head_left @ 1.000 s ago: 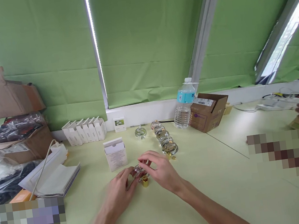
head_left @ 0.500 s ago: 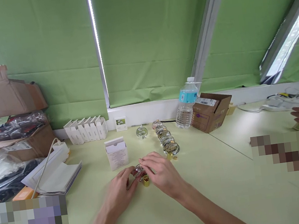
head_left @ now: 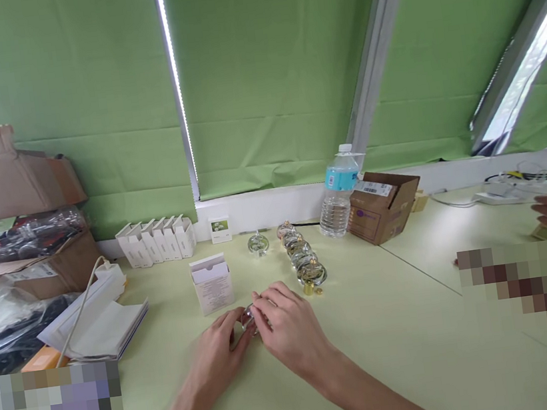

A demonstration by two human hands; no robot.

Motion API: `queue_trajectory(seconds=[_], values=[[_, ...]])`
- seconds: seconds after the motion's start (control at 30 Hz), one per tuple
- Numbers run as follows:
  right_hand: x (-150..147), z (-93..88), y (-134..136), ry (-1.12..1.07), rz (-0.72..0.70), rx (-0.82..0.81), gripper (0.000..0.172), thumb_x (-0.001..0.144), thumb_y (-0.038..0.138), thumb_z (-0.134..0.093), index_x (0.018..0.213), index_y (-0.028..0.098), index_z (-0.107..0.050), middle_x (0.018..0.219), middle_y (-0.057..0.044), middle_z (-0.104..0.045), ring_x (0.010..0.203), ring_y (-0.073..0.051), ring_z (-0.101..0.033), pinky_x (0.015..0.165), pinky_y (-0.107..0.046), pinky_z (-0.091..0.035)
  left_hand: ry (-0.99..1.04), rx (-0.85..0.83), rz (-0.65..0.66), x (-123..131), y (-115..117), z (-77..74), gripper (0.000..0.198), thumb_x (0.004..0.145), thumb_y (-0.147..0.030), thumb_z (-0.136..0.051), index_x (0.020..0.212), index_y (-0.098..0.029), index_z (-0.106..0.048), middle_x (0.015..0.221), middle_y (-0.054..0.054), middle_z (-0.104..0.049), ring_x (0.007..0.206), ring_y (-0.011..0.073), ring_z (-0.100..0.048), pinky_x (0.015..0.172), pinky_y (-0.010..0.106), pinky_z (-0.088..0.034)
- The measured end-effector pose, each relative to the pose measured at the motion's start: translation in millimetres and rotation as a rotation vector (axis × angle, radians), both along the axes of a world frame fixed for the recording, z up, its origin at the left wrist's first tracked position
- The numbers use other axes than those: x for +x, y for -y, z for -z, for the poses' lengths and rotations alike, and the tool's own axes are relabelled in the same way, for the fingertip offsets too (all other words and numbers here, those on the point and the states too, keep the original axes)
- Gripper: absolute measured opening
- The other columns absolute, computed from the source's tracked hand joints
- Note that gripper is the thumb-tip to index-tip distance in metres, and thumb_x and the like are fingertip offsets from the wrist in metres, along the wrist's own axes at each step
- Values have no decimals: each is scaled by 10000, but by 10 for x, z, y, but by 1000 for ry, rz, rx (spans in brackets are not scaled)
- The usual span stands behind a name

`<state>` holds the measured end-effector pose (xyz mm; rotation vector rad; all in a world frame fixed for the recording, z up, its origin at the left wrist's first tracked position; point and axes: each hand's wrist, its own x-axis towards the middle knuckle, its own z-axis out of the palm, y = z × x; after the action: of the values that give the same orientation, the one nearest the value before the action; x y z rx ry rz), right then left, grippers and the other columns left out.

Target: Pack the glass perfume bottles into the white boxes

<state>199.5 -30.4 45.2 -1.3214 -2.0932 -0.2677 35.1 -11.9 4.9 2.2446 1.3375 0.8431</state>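
Round clear bottle, one: between both hands. Left hand: half-curled, thumb and fingers gripping its edge. Right hand: fingers bent over it; hold hidden, I cannot tell how closed. Risks, I judge: slip, if the left grip slackens; open white box, eleven o'clock from the bottle, tipped by a knuckle; bottle row, two o'clock, jostled by the right.

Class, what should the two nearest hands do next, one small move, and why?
Probably steady the shiny item with the left hand while the right hand adjusts it: the left thumb and fingertips are at one side, and the right fingers cover the other.
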Motion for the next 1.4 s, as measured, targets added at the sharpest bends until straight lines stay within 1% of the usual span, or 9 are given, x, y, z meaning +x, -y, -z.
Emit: queue_trajectory(seconds=[0.2, 0.53, 0.73, 0.8, 0.9, 1.03, 1.2, 1.27, 1.4], values=[[54, 19, -50, -163, -50, -6, 203, 925, 149, -506, 899, 214, -696, 964, -59, -691, 941, -221, -586, 796, -334, -482, -4, -9, -17, 6, 0, -18, 274, 922, -407, -425, 1068, -252, -598, 879, 7, -672, 597, 128, -518, 584, 242, -421], [98, 7, -107, -312, -63, -106, 91, 897, 182, -582, 914, 219, -664, 866, -30, -701, 869, -198, -616, 769, -305, -498, -24, -50, -31, -3, 15, -45, 290, 920, -398, -434, 1128, -264, -584, 856, 6, -667, 614, 135, -558, 590, 243, -440], [158, -73, -52, -347, -51, -75, 182, 903, 285, -589, 1067, 212, -617, 984, -51, -687, 935, -207, -613, 764, -296, -484, -26, -48, -27, -12, 15, -40, 290, 930, -407, -430, 1145, -282, -578, 937, 6, -679, 627, 131, -563, 600, 240, -450], [218, -124, -11, -314, -16, -82, 149, 939, 318, -524, 914, 211, -625, 894, -45, -682, 840, -190, -621, 704, -286, -460, -24, -36, -33, -15, 18, -39, 282, 927, -401, -438, 1134, -282, -587, 967, 8, -684, 648, 133, -579, 606, 236, -456], [285, -139, 43, -158, 44, -217, 315, 932, 408, -517, 688, 217, -579, 703, -19, -661, 655, -172, -610, 603, -283, -399, -16, -13, -49, -20, 17, -33, 275, 921, -411, -453, 1118, -291, -604, 958, 5, -691, 688, 144, -607, 604, 233, -459], [228, 12, 72, 92, 126, -399, 325, 808, 539, -640, 780, 215, -637, 688, -46, -704, 610, -223, -648, 519, -284, -329, 10, -7, -40, -30, 1, -9, 287, 923, -416, -455, 1134, -294, -606, 990, 17, -692, 731, 157, -629, 633, 244, -476], [120, 150, 90, 155, 147, -439, 138, 834, 331, -624, 847, 197, -656, 740, -77, -728, 639, -237, -675, 515, -278, -328, 11, -22, -28, -49, -14, 23, 300, 924, -431, -456, 1154, -292, -588, 1039, 20, -686, 710, 155, -615, 654, 263, -488], [163, 97, 102, 67, 118, -438, 60, 802, 241, -619, 758, 207, -641, 732, -56, -717, 669, -226, -670, 546, -274, -367, 1, -23, -30, -53, -14, 27, 299, 922, -430, -459, 1155, -293, -587, 1049, 19, -684, 707, 154, -614, 655, 264, -486], [336, -100, 92, -214, 52, -406, 101, 795, 177, -567, 755, 220, -650, 756, -22, -703, 681, -186, -648, 605, -270, -454, -17, -19, -47, -48, -6, 13, 303, 924, -424, -449, 1155, -288, -589, 1025, 28, -683, 719, 159, -612, 638, 257, -473]])
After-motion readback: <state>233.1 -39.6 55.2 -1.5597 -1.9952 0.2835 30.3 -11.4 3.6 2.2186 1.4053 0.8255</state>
